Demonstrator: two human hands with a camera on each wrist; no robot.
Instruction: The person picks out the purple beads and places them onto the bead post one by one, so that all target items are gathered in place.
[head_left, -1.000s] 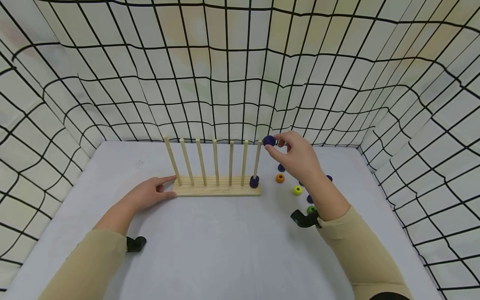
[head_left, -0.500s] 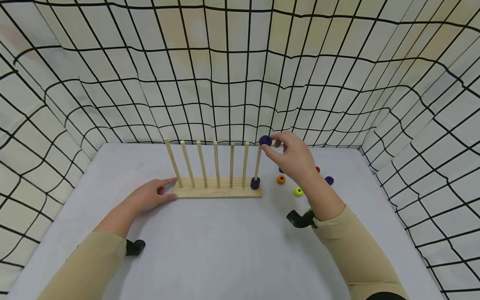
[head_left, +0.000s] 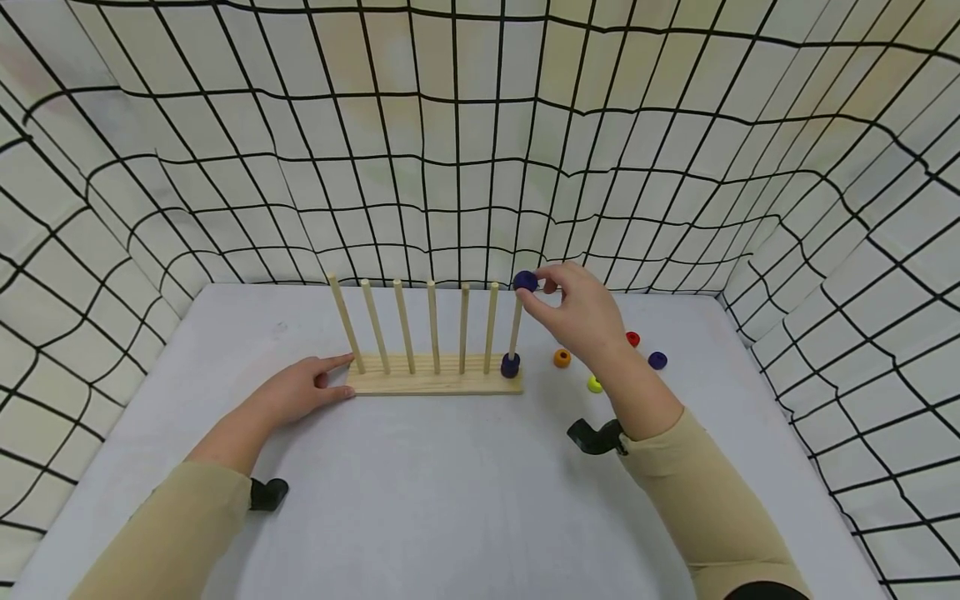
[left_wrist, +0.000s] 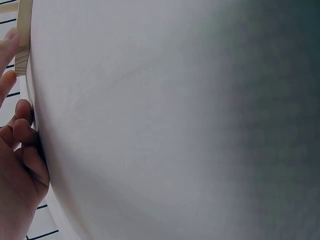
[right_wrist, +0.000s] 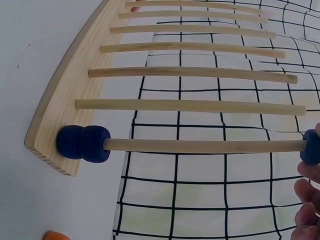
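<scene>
Between thumb and fingers, my right hand (head_left: 585,315) pinches a dark blue bead (head_left: 525,281) at the top of the rightmost rod (head_left: 516,327). In the right wrist view this bead (right_wrist: 312,147) meets the rod's tip; whether the tip is inside its hole I cannot tell. Two blue beads (right_wrist: 83,143) sit together at the foot of that rod, on the wooden base (head_left: 427,382). My left hand (head_left: 296,392) grips the base's left end, thumb at the front corner and index finger at the back. In the left wrist view its other fingers are curled on the white surface.
Right of the base lie an orange bead (head_left: 562,358), a yellow bead (head_left: 595,384), a red bead (head_left: 633,338) and a blue bead (head_left: 657,360). Several bare rods stand left of the rightmost one. Black netting (head_left: 457,183) over white cloth rises behind and at both sides.
My right hand has moved left with the blue bead, from beside the rightmost rod to over its tip. The red bead has come into view. The left hand keeps its hold.
</scene>
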